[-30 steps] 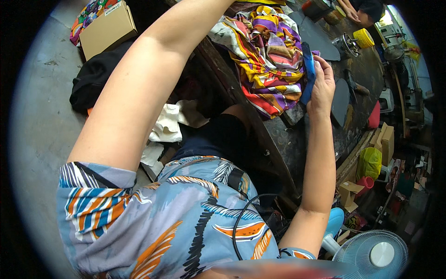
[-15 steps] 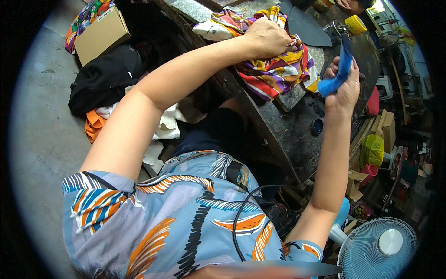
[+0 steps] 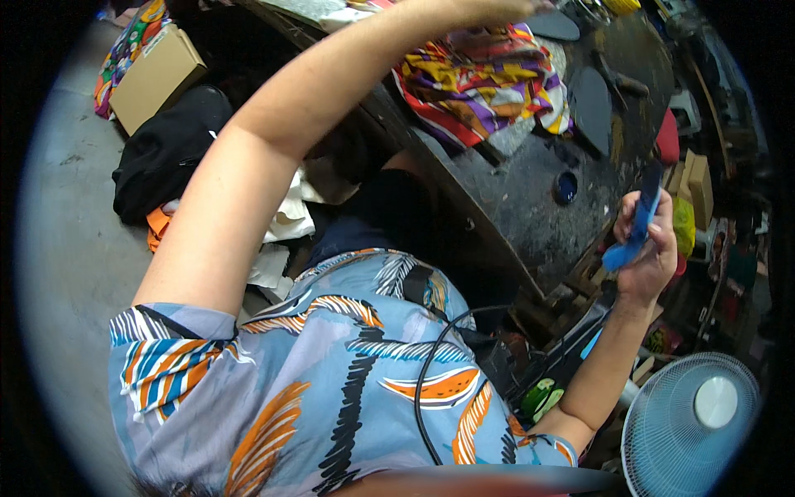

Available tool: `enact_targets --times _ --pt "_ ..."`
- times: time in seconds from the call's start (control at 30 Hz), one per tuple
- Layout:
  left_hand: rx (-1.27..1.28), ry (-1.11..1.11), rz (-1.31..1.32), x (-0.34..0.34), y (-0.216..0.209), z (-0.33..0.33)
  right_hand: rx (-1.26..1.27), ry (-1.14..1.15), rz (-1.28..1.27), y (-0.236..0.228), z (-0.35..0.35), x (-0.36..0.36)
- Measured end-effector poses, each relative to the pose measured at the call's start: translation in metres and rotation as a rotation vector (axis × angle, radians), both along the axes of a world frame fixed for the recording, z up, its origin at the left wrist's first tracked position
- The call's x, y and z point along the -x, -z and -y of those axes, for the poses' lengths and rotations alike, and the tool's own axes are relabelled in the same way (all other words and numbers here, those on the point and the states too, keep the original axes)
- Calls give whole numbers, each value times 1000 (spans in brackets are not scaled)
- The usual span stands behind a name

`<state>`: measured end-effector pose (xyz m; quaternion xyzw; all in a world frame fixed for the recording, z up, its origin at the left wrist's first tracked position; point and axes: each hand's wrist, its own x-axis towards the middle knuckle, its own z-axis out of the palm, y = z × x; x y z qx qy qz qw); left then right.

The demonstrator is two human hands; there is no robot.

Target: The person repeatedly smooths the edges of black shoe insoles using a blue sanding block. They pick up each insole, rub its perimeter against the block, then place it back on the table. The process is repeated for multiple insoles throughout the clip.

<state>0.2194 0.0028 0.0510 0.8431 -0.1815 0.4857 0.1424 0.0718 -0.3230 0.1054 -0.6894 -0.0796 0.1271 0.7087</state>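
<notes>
Right hand (image 3: 650, 253) grips a blue strip (image 3: 643, 219); left hand (image 3: 497, 12) is at the cloth (image 3: 484, 87)

The right hand is closed around the strip, fingers curled and thumb against it. The strip stands up out of the fist, dark at its upper end, with its lighter blue end jutting out on the left side of the hand. This hand is raised near the edge of the table (image 3: 530, 240).

The left hand is stretched far forward at the upper rim of the view, blurred and partly cut off. It overlaps the far part of the cloth; I cannot tell whether its fingers are open or closed, or whether they touch the fabric.

The cloth, patterned in yellow, red, purple and white, lies bunched just below the left hand and well to the left of the right one. A grey slab (image 3: 513, 141) shows under its near edge. Between cloth and right hand sits a small dark dish (image 3: 566, 188). Beyond the right hand lie a grey flat piece (image 3: 592, 108) and a dark tool (image 3: 632, 85). A fan (image 3: 691, 427) stands below the right hand; a carton (image 3: 157, 79) is well to the left of the left hand.
</notes>
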Motion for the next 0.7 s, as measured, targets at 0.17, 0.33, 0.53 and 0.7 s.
enact_targets --times 0.17,0.33,0.53,0.7 --pt "-186 -382 -614 -27 18 -1 766 43 350 9 9 7" --pt "-105 -412 -592 -29 20 0 1460 -81 1045 16 -6 8" --pt "-278 -447 -499 -30 25 7 1579 -122 1163 20 -23 6" --pt "75 -315 -573 -46 29 0 1539 6 1137 5 -15 14"
